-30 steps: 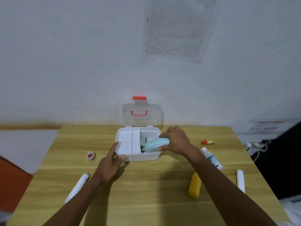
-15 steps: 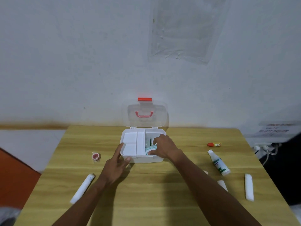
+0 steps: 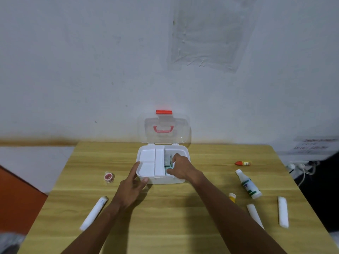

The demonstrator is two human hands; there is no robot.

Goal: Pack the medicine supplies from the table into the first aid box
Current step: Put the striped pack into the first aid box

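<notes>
The white first aid box (image 3: 180,149) stands open at the table's far middle, its clear lid (image 3: 163,129) upright against the wall. A white divider tray (image 3: 150,163) fills the box's left half. My right hand (image 3: 180,166) reaches into the right half and presses a green-striped pack (image 3: 167,168) down there; most of the pack is hidden under the fingers. My left hand (image 3: 131,187) rests against the box's front left corner, fingers spread on its rim and wall.
On the wooden table (image 3: 165,226) lie a small red tape roll (image 3: 109,176) at left, a white tube (image 3: 93,212) front left, a white green-labelled bottle (image 3: 248,184), a small red-tipped tube (image 3: 242,163), a yellow bottle (image 3: 232,197) and two white tubes (image 3: 283,211) at right.
My right hand has lowered the striped pack from above the box's rim down into the right compartment. My left hand has stayed on the box's corner.
</notes>
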